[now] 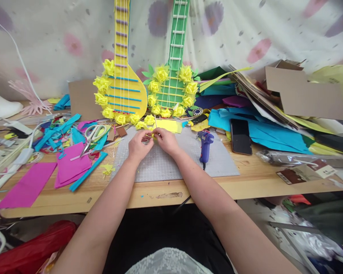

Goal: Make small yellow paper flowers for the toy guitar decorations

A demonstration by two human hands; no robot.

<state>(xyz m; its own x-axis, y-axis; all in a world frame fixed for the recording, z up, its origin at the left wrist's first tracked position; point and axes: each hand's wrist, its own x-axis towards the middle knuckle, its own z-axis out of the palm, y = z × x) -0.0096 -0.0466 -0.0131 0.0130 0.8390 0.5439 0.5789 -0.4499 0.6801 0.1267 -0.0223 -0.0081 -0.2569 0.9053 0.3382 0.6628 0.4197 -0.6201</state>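
L hand [140,145] & R hand [167,140] bare — blk garment [162,226] — pale lacy cloth [168,262] btm ctr.

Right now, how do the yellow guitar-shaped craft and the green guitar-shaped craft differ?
The yellow guitar-shaped craft has blue strips across its body; the green guitar-shaped craft has yellow ones. The yellow craft's neck carries purple bars, the green craft's whitish bars. Green leaves stick out beside the green craft's flowers, while none show on the yellow craft. Both have yellow flowers.

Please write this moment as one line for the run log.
left hand: holds yellow piece; right hand: holds same piece; glue gun: on grey mat; scissors: left of mat
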